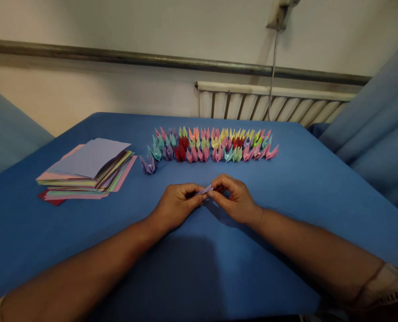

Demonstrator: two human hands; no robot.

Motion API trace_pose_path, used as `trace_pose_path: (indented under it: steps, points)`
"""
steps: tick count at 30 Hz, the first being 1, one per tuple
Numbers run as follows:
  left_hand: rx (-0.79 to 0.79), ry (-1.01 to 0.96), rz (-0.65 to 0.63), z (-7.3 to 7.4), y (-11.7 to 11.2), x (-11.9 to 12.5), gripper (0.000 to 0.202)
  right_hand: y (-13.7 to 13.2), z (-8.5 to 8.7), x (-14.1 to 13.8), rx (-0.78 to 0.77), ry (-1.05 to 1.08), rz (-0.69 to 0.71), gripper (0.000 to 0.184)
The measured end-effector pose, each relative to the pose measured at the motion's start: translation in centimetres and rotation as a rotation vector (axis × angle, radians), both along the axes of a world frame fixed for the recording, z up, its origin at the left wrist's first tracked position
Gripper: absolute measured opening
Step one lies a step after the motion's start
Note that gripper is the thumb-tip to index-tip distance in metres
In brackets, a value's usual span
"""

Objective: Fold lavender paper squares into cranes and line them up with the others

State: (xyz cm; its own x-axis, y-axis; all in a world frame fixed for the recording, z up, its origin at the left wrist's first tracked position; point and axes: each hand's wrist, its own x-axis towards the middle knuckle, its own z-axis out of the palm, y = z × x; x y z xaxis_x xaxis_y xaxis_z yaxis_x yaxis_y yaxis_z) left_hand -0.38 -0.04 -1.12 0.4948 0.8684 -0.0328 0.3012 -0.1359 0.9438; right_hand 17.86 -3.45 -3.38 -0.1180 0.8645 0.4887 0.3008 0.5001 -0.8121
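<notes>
Between my two hands is a small folded piece of purple paper (204,190), narrow and seen nearly edge-on. My left hand (177,203) pinches its left end between thumb and fingers. At the other end, the thumb and forefinger of my right hand (234,197) grip it. Both hands are just above the blue cloth, in the middle of the view. Beyond them stand rows of folded paper cranes (217,153) in pink, red, yellow, green, teal and purple. One purple crane (149,165) sits apart at the near left of the rows. The fingers hide part of the held paper.
On the left lies an uneven stack of coloured paper sheets (87,158), purple on top. A blue cloth (276,188) covers the table. Behind it are a wall with a rail (151,56), a radiator (252,94) and a hanging cord (273,67). Blue curtains (380,116) flank both sides.
</notes>
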Motion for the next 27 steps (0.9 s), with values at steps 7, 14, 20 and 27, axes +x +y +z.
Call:
trace_pose_path:
  steps: [7, 14, 20, 27]
  points:
    - [-0.116, -0.03, -0.01, 0.6, -0.4, 0.4, 0.016, 0.2, 0.1, 0.2, -0.056, 0.095, 0.033, 0.015]
    - [-0.376, -0.16, -0.096, 1.2, -0.2, 0.4, 0.019, 0.4, -0.4, -0.1, -0.29, 0.364, 0.095, 0.024]
    - [-0.432, -0.181, -0.066, 0.7, -0.1, 0.3, 0.026, 0.1, 0.2, 0.1, -0.185, 0.236, 0.038, 0.022]
    - [-0.451, -0.199, 0.007, 0.5, -0.1, 0.4, 0.023, 0.1, 0.2, 0.4, -0.008, 0.081, -0.037, 0.017]
